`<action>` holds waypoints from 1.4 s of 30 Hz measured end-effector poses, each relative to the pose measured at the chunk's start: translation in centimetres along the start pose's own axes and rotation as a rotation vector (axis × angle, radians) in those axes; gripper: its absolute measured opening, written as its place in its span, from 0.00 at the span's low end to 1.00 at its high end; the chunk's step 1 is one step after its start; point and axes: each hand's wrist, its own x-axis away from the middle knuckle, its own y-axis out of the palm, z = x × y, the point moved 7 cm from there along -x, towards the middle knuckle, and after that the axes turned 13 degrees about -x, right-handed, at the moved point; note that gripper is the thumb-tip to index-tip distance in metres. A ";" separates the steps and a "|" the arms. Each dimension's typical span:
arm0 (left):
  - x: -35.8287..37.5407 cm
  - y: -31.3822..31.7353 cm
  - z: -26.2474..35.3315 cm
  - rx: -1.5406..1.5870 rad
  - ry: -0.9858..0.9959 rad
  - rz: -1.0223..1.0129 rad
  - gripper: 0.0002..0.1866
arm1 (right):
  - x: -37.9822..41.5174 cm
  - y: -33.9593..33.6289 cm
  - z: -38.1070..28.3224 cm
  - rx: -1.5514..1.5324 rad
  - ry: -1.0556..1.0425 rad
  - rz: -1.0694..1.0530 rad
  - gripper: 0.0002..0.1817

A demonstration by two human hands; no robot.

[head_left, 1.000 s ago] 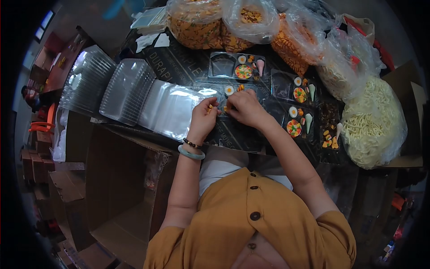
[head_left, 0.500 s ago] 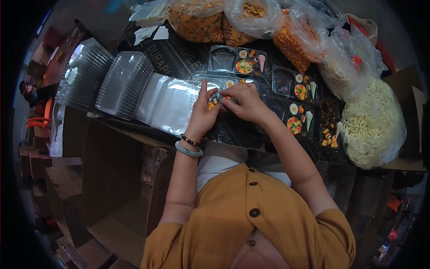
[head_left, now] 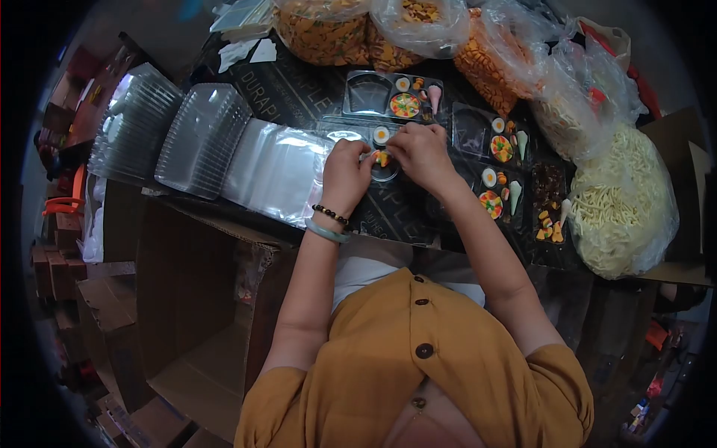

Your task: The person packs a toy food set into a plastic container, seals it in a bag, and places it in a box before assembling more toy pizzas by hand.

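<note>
My left hand (head_left: 347, 177) and my right hand (head_left: 423, 158) meet over a clear tray on the dark table (head_left: 287, 93). Between their pinched fingertips sits a small yellow-orange piece (head_left: 382, 157), which both seem to grip. Just above it lies a white and yellow egg-like piece (head_left: 382, 135) in the tray. Behind stands a filled tray (head_left: 368, 92) with a round colourful pizza-like piece (head_left: 404, 105) and a pink cone-shaped piece (head_left: 435, 98). Two more filled trays are right of my right hand, with green cone-shaped pieces (head_left: 522, 146).
Stacked clear trays (head_left: 200, 140) and plastic film bags (head_left: 272, 168) lie at the left. Bags of orange pieces (head_left: 489, 63) line the back. A bag of pale sticks (head_left: 627, 198) stands right, beside a dark container (head_left: 549, 196). An open cardboard box (head_left: 190, 321) is below the table's left side.
My left hand has turned inward, its fingers closing from a spread pose. Both hands have shifted slightly and now meet at the yellow-orange piece below the egg-like one.
</note>
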 end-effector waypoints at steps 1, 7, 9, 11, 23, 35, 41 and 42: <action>-0.1 0.1 -0.1 0.000 -0.005 -0.001 0.07 | 0.0 -0.2 0.1 -0.002 0.000 -0.005 0.04; -0.6 0.9 -0.2 -0.082 -0.010 -0.023 0.08 | 0.3 0.4 -0.6 0.054 -0.120 -0.091 0.03; -0.6 0.9 -0.3 -0.083 -0.004 -0.015 0.07 | 0.1 0.9 -0.9 0.162 -0.131 -0.105 0.02; -0.5 0.9 -0.4 -0.091 0.009 -0.011 0.07 | 0.3 1.8 -0.5 0.207 -0.161 -0.116 0.04; 0.1 0.3 -1.4 0.756 -0.377 -0.039 0.12 | 2.4 -5.3 0.2 -0.045 -0.017 0.168 0.07; 2.5 1.2 0.9 1.452 -0.374 -0.207 0.19 | 2.5 0.6 -1.1 -0.884 0.288 0.061 0.10; 2.9 0.8 -0.7 0.981 -0.427 -0.293 0.13 | 2.4 0.5 0.3 -0.692 0.432 0.019 0.05; 2.8 0.5 -1.1 0.874 -0.435 -0.265 0.13 | 2.3 0.6 0.5 -0.692 0.430 0.016 0.05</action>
